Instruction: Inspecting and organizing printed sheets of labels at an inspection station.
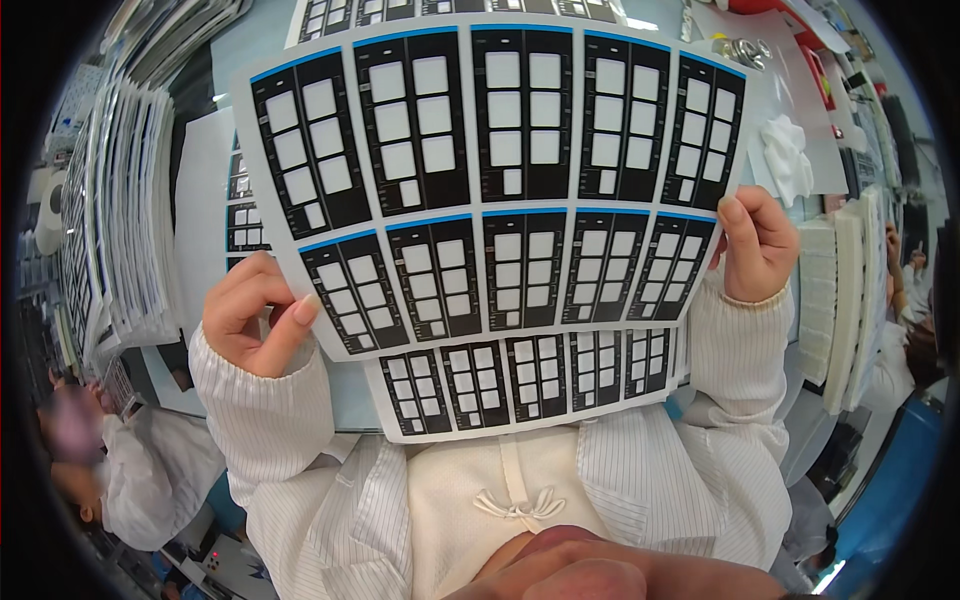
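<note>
Between my two hands a large white sheet (475, 220) is held up, printed with two rows of black panels that have blue top edges and pale square windows. My left hand (258, 312) pinches its left edge between thumb and fingers. On the opposite side my right hand (752, 243) grips the right edge the same way. Below and behind it, a second sheet (515, 390) of the same pattern lies near my body, partly covered. Another printed sheet (340, 15) shows past the top edge, and more black panels (245, 200) peek out at the left.
Tall stacks of sheets (125, 210) stand at the left of the table. At the right are a crumpled white cloth (785, 160), a small metal object (740, 52) and a row of pale stacked slabs (835, 300). Co-workers in white sit at the left (160, 470) and right.
</note>
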